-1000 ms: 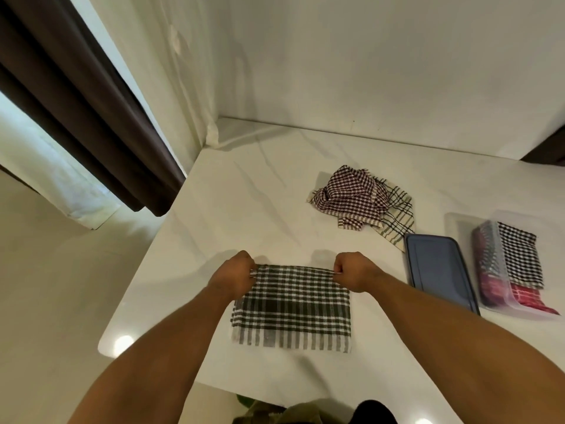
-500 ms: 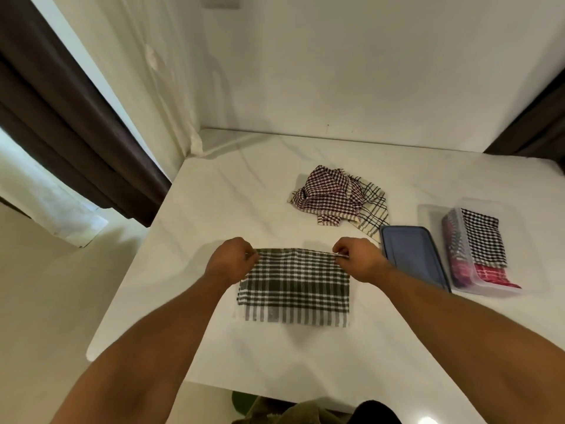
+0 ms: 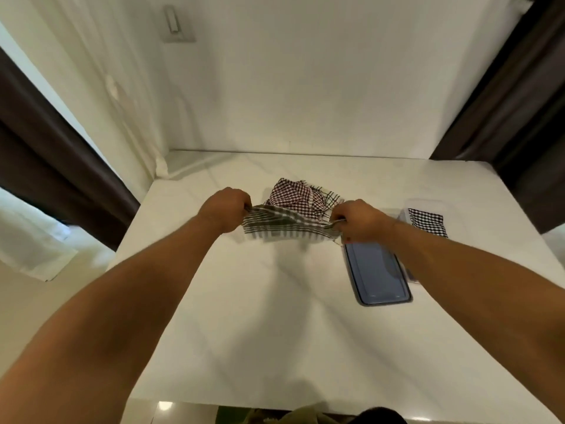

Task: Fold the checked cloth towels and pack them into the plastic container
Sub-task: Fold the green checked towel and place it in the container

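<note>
Left hand (image 3: 224, 211) and right hand (image 3: 360, 220) each pinch an end of the green checked towel (image 3: 287, 228), stretched between them above the white table (image 3: 275, 316) — behind it a crumpled towel heap (image 3: 298, 197); blue lid (image 3: 374, 275) and plastic container (image 3: 426, 221) lie right

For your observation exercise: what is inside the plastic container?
Inside the plastic container, a folded black-and-white checked towel shows. The right forearm covers the rest, so anything beneath or beside it cannot be seen.
</note>
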